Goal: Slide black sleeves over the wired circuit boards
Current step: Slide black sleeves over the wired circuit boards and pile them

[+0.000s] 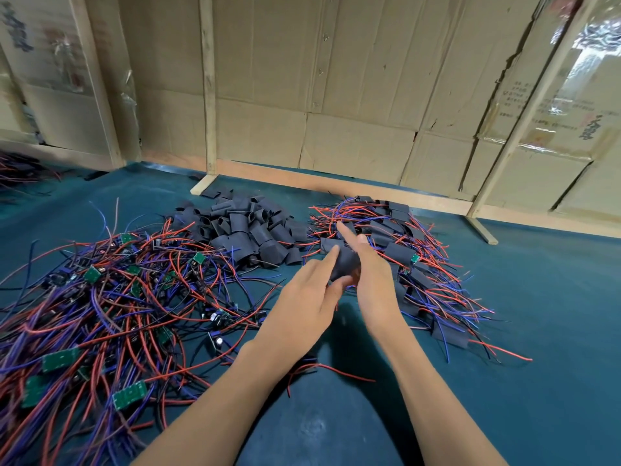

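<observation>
Both hands meet over the middle of the green table, holding one black sleeve (344,262) between them. My left hand (309,294) pinches its near end between thumb and forefinger. My right hand (368,267) grips its right side, with the forefinger raised and pointing away. The circuit board inside the sleeve is hidden. A heap of bare green circuit boards with red, blue and black wires (100,307) lies to the left. Empty black sleeves (245,230) are piled behind the hands. Sleeved boards with wires (403,250) lie in a heap to the right.
A green mat (537,314) covers the table. Cardboard panels on wooden frames (336,95) wall off the back edge. More wires (20,169) lie at the far left. A few loose wires (322,368) trail under my forearms.
</observation>
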Available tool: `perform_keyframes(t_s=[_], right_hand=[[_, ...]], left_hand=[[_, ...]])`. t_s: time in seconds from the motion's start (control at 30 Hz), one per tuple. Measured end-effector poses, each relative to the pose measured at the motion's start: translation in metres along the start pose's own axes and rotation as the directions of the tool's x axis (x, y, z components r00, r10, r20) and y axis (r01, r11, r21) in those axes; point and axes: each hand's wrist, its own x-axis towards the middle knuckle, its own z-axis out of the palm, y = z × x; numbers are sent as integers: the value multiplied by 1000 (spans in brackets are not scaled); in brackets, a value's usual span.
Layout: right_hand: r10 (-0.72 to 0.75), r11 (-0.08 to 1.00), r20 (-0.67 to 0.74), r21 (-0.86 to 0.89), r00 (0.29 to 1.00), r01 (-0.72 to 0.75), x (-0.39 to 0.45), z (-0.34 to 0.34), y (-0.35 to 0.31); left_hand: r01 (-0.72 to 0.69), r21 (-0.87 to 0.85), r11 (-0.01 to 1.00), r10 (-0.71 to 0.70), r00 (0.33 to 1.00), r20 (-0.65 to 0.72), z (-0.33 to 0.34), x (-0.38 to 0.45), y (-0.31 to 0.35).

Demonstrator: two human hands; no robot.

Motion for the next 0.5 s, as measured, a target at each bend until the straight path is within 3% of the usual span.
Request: perform_keyframes(t_s=[0.07,0.2,0.37,0.5], right_hand=[[-127,981,-20,-148,992,122,-2,-5,-3],[-331,878,-28,-376,943,297,1,-15,-21],[-359,879,42,-320,932,353,3,-23,-47],[-297,913,95,-265,950,312,3,-19,-56]], left_hand=[[20,63,998,-22,999,28,-3,1,2],[65,22,998,-65,998,2,-6,0,6],[62,-92,994,-70,994,-82,-3,-5,9],[101,-225,969,-129,985,-114,-2,-5,12]])
